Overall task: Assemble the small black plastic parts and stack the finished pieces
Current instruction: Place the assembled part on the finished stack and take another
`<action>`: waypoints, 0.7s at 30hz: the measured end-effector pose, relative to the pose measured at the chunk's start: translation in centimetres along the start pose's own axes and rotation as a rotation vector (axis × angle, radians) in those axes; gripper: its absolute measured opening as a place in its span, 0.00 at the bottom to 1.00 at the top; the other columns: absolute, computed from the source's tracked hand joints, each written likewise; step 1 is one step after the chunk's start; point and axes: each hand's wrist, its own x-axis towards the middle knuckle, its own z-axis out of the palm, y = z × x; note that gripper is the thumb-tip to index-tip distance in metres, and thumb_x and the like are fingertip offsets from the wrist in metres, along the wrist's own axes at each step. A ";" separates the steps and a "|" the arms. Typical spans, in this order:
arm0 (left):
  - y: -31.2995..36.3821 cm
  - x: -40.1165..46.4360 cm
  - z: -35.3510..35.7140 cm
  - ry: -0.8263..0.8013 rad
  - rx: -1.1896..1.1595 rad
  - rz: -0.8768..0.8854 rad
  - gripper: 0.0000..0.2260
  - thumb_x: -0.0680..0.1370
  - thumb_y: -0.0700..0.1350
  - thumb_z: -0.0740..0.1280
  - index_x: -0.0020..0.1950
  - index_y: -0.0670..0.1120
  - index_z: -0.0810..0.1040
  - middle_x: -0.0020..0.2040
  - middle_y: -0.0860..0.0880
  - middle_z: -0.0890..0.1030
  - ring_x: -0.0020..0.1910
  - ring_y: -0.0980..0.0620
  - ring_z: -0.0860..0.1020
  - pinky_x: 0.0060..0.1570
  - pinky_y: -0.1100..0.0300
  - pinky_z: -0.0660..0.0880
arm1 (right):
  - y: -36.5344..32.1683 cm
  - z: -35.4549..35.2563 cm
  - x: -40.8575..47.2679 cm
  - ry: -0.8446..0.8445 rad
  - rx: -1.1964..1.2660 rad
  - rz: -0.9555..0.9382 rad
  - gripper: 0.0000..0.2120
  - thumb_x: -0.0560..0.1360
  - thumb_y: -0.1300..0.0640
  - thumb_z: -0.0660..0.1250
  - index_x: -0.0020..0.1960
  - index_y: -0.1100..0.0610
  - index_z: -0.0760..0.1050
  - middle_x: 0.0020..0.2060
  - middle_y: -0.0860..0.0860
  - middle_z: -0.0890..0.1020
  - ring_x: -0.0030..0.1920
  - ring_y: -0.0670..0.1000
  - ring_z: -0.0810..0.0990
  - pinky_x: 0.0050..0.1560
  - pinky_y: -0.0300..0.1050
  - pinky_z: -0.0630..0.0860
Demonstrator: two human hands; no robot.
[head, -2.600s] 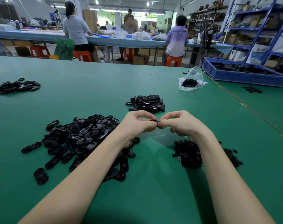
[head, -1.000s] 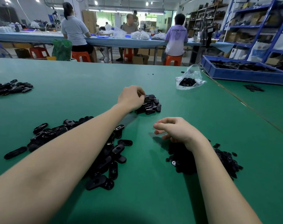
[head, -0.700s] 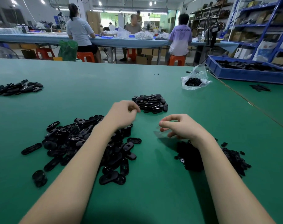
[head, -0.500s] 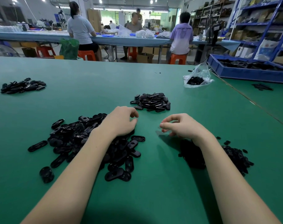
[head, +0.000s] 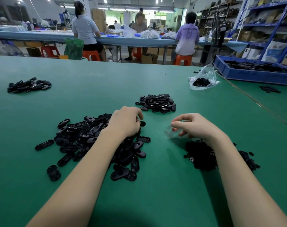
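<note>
Your left hand [head: 125, 122] is curling fingers onto one oval shell [head: 142, 123] (grip unclear); right hand [head: 195, 126] is hovering loosely curled, empty; four black piles.

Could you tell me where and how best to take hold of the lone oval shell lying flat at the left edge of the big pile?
Pinch the oval shell across its narrow width, near the middle, coming straight down from above. It lies flat on the green table, apart from the big pile, so both long edges look free for fingers. Its ends are rounded and would probably slip.
</note>
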 end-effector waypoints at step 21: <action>5.2 -0.7 3.0 -0.250 -1.142 -0.179 0.14 0.79 0.29 0.64 0.59 0.43 0.80 0.43 0.44 0.82 0.36 0.52 0.83 0.41 0.61 0.82 | 0.2 -3.7 -0.8 -0.109 -0.582 0.092 0.03 0.71 0.54 0.76 0.41 0.46 0.86 0.44 0.46 0.87 0.47 0.48 0.83 0.48 0.41 0.78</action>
